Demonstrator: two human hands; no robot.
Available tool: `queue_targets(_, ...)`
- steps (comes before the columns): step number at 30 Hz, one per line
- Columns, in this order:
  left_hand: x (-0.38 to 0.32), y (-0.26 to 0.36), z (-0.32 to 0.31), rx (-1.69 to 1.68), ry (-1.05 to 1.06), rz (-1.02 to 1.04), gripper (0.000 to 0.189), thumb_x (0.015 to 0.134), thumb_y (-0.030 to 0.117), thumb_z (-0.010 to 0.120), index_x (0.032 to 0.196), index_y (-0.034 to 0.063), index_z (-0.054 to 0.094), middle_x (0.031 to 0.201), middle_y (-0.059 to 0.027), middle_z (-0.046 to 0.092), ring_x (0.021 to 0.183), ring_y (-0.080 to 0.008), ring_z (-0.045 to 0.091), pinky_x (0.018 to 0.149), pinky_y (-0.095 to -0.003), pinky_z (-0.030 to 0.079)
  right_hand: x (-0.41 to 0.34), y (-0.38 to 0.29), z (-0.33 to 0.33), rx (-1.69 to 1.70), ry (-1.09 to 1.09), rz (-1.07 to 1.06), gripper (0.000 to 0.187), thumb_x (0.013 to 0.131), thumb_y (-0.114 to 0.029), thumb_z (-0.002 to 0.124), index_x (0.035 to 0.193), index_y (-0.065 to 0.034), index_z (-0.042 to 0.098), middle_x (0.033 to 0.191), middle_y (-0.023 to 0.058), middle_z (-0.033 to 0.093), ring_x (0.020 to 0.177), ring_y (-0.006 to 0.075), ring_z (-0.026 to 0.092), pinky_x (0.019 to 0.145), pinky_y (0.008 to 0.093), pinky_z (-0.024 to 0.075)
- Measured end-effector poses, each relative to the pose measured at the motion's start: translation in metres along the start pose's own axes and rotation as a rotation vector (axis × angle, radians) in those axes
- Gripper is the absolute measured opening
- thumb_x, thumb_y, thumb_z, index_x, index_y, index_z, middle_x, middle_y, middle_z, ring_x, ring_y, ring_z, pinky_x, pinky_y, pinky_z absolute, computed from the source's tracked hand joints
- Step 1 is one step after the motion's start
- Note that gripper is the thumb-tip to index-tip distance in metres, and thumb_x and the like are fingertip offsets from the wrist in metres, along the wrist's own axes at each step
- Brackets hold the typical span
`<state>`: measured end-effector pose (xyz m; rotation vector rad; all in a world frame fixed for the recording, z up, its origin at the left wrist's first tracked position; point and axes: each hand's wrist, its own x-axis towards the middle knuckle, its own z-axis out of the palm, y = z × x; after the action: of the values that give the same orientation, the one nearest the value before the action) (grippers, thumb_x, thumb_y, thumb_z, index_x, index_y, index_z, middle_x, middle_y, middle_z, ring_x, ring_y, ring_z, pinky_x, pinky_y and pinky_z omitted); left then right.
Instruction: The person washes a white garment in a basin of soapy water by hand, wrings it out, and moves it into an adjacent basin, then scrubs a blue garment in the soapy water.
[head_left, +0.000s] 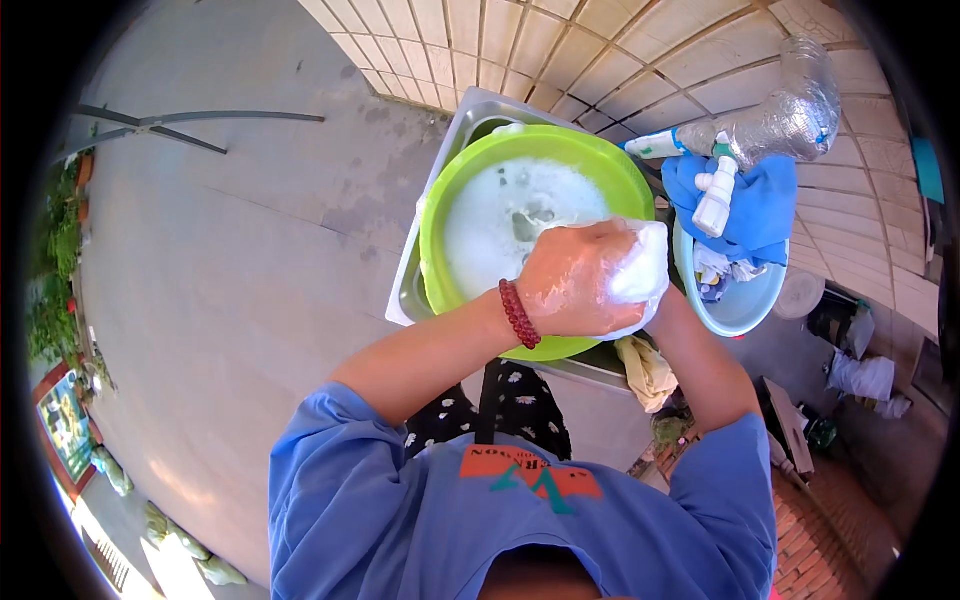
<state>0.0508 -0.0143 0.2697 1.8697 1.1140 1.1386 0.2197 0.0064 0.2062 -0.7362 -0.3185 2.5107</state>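
Wet and soapy, my left hand (577, 281), with a red bead bracelet (519, 313) at its wrist, grips a bunched white cloth (641, 270). My right forearm comes up from the right to the same cloth; the right hand is hidden behind the cloth and my left hand, so its fingers cannot be made out. Both wrists are close together over the right part of a lime-green basin (442, 202). White suds (487, 225) cover most of the water in the basin, with a few dark gaps. The basin sits in a stainless steel sink (411, 289).
A light blue tub (739, 319) on the right holds small cloths, with a blue cloth (765, 202) over its rim. Above it are a white plastic valve (716, 199) and a foil-wrapped pipe (787, 112). A yellowish cloth (645, 375) hangs at the sink's near edge. A tiled wall (555, 45) stands behind.
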Motion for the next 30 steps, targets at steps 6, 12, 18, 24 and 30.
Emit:
queue_targets(6, 0.005, 0.01, -0.013, 0.089, -0.214, 0.236, 0.036, 0.065, 0.032, 0.071, 0.09, 0.0076, 0.061, 0.091, -0.0101, 0.062, 0.079, -0.03, 0.065, 0.068, -0.0403, 0.053, -0.004, -0.022, 0.037, -0.538, 0.123, 0.085, 0.023, 0.09, -0.023, 0.053, 0.106, -0.0087, 0.062, 0.1, 0.0095, 0.065, 0.086, 0.0201, 0.066, 0.075, 0.0355, 0.0538)
queue_targets(12, 0.001, 0.008, -0.01, 0.077, -0.443, 0.344, 0.039, 0.07, 0.034, 0.069, 0.095, 0.0048, 0.063, 0.099, -0.0129, 0.063, 0.087, -0.029, 0.064, 0.073, -0.0415, 0.052, 0.017, 0.024, -0.028, -1.46, 0.29, 0.009, 0.023, 0.089, -0.026, 0.049, 0.101, -0.0109, 0.063, 0.102, 0.0078, 0.064, 0.088, 0.0199, 0.064, 0.077, 0.0343, 0.0519)
queue_targets(18, -0.018, -0.008, -0.011, 0.067, -0.634, 0.384, 0.04, 0.061, 0.028, 0.075, 0.091, 0.0066, 0.06, 0.089, -0.0098, 0.058, 0.08, -0.0279, 0.062, 0.067, -0.0391, 0.052, 0.068, 0.005, 0.031, -1.903, -0.423, 0.54, 0.017, 0.087, -0.023, 0.05, 0.087, -0.0152, 0.064, 0.084, 0.002, 0.064, 0.074, 0.0185, 0.061, 0.067, 0.0346, 0.0486)
queue_targets(24, -0.016, -0.039, -0.004, 0.261, -0.641, 0.213, 0.04, 0.065, 0.028, 0.074, 0.096, 0.006, 0.06, 0.096, -0.0122, 0.06, 0.075, -0.028, 0.065, 0.064, -0.039, 0.053, 0.066, 0.01, -0.02, -1.119, 0.433, 0.281, 0.035, 0.084, -0.043, 0.061, 0.094, -0.0095, 0.062, 0.08, 0.0048, 0.059, 0.072, 0.0151, 0.056, 0.067, 0.0316, 0.0469)
queue_targets(30, -0.044, -0.062, -0.011, -0.015, 0.015, -0.555, 0.036, 0.077, 0.025, 0.071, 0.102, 0.0023, 0.06, 0.095, -0.0143, 0.065, 0.074, -0.0259, 0.065, 0.066, -0.0337, 0.051, -0.004, 0.021, -0.019, -0.916, 0.998, -0.379, 0.033, 0.088, -0.034, 0.063, 0.104, -0.005, 0.061, 0.095, 0.0054, 0.062, 0.087, 0.0128, 0.058, 0.077, 0.0286, 0.0461)
